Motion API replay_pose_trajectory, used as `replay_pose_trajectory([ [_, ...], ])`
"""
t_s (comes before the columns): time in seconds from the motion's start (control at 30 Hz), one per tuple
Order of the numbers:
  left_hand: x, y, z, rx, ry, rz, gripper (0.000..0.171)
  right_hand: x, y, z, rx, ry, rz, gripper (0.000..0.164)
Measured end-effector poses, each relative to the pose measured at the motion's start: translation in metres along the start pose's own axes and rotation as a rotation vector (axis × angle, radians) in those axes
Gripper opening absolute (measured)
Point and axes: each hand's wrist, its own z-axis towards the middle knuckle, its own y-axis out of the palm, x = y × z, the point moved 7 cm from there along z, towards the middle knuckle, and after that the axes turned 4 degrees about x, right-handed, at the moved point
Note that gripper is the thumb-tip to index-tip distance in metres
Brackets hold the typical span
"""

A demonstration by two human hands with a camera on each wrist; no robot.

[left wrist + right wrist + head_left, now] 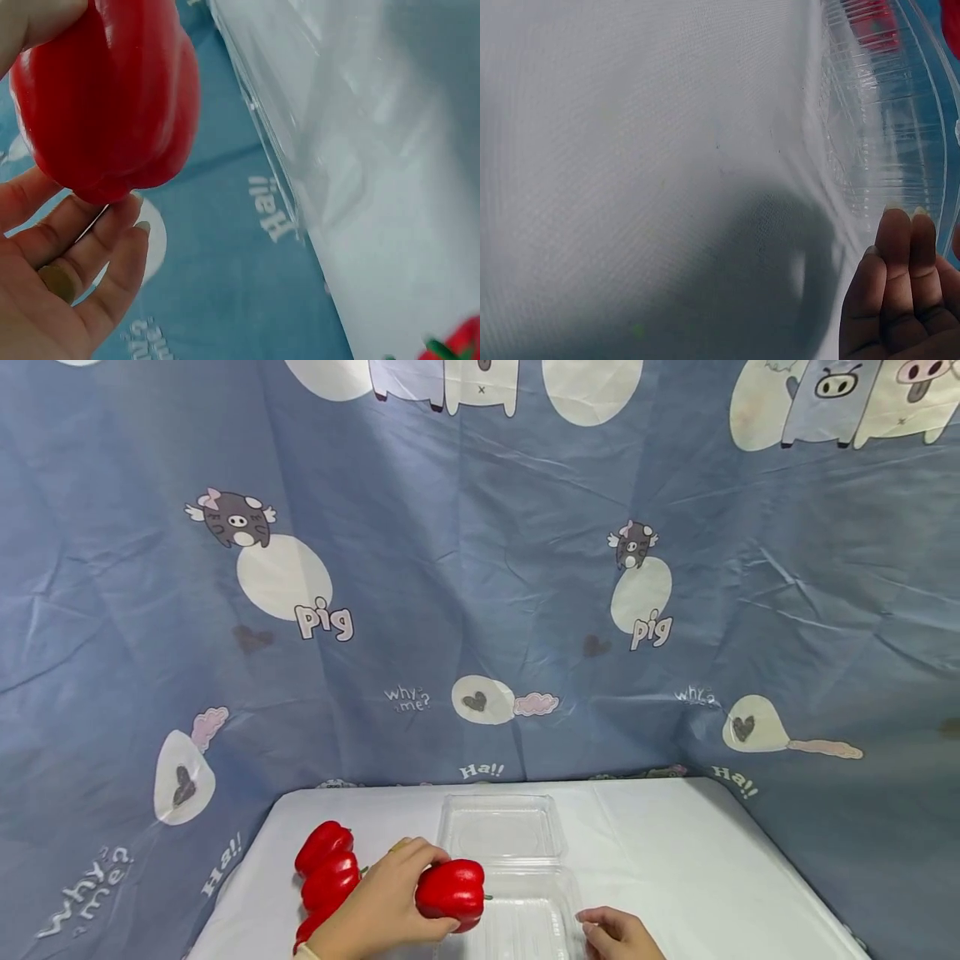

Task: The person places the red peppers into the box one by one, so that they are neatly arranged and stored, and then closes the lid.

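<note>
My left hand (pixel 397 897) grips a glossy red bell pepper (pixel 452 893) between thumb and fingers, its green stem pointing right. The pepper hangs over the left part of a clear plastic clamshell box (pixel 525 927); the left wrist view has it large, with several fingers (pixel 112 247) below it. The box's hinged lid (pixel 501 828) lies folded back behind the base. At the base's right edge is my right hand (pixel 618 933), its fingers slightly bent. In the right wrist view those fingertips (pixel 895 225) are right at the box's ribbed wall (pixel 889 127).
Three more red bell peppers (pixel 330 881) lie in a row on the left of the white table (pixel 675 852), partly behind my left forearm. A blue patterned curtain (pixel 480 610) encloses the table at the back and sides.
</note>
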Motion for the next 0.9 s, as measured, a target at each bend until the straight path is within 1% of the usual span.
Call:
replay_pose_trajectory([
  [0.2, 0.016, 0.018, 0.022, 0.020, 0.093, -0.020, 0.051, -0.002, 0.001, -0.001, 0.004, 0.018, 0.000, 0.030],
  [0.37, 0.026, 0.032, 0.035, 0.034, 0.138, -0.003, 0.051, -0.003, 0.001, 0.000, 0.008, 0.026, -0.007, 0.029],
  [0.67, 0.030, 0.063, 0.050, 0.011, 0.159, 0.043, 0.050, -0.002, 0.003, -0.004, 0.024, 0.056, -0.044, 0.028],
  [0.83, 0.031, 0.081, 0.059, -0.008, 0.137, 0.084, 0.051, -0.002, 0.003, -0.001, 0.021, 0.040, -0.026, 0.029],
  [0.9, 0.031, 0.089, 0.062, -0.013, 0.140, 0.102, 0.051, -0.003, 0.004, 0.000, 0.014, 0.034, -0.003, 0.029],
])
